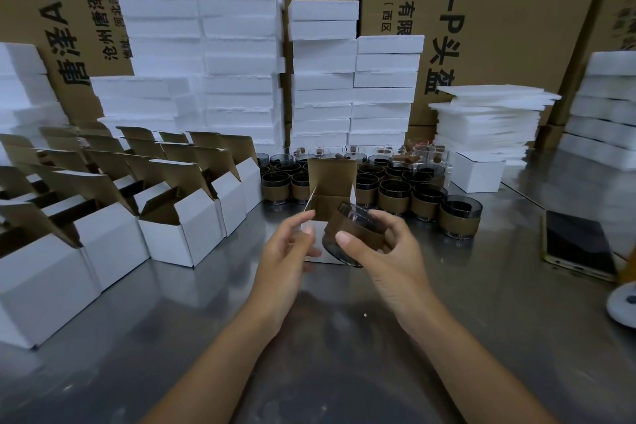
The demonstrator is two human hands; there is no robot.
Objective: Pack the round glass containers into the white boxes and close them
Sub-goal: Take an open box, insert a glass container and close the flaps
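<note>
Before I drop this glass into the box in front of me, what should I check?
1. Grip: the right hand curls its fingers and thumb round the glass container at its brown band. Ok.
2. Lid: the open white box has its lid standing upright at the back, so the mouth is open. Ok.
3. Box steadied: the left hand pinches the box's left edge. Ok.
4. Container attitude: it is tilted, not upright, and not yet over the mouth. Not ok.
5. Box interior free: it is hidden behind the hands and the glass. Cannot tell.
</note>
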